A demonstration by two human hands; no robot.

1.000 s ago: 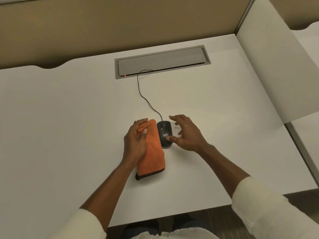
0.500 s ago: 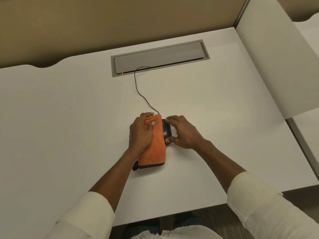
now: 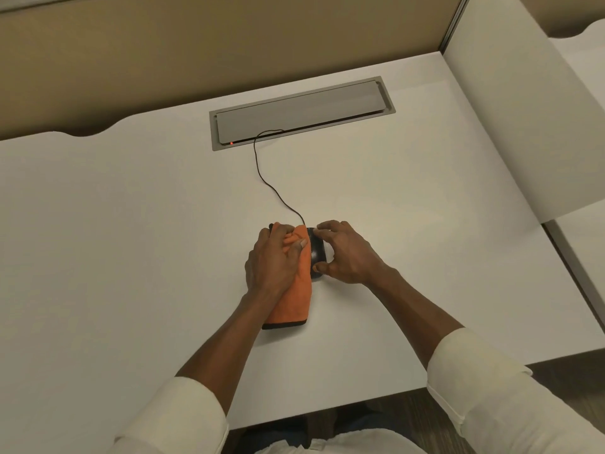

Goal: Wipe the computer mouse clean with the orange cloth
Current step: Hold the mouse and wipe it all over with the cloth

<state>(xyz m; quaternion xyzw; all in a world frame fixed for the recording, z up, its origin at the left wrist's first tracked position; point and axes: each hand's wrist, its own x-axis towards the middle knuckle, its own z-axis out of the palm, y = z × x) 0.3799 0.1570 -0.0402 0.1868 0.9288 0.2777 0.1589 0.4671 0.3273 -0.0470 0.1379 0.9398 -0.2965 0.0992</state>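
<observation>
A black wired computer mouse (image 3: 317,253) lies on the white desk (image 3: 131,257) near the middle. My right hand (image 3: 347,253) grips it from the right, thumb at its near end and fingers at its far end. The orange cloth (image 3: 296,299), with a dark hem at its near end, is bunched under my left hand (image 3: 275,260), which presses it against the mouse's left side. The cloth hides the left part of the mouse.
The mouse cable (image 3: 271,181) runs back to a grey cable hatch (image 3: 301,111) with a small red light. A white divider panel (image 3: 523,103) stands at the right. A tan partition (image 3: 196,44) rises behind the desk.
My left hand has slid the cloth forward and right onto the mouse's left side. My right hand has closed around the mouse, which was only touched by the thumb before.
</observation>
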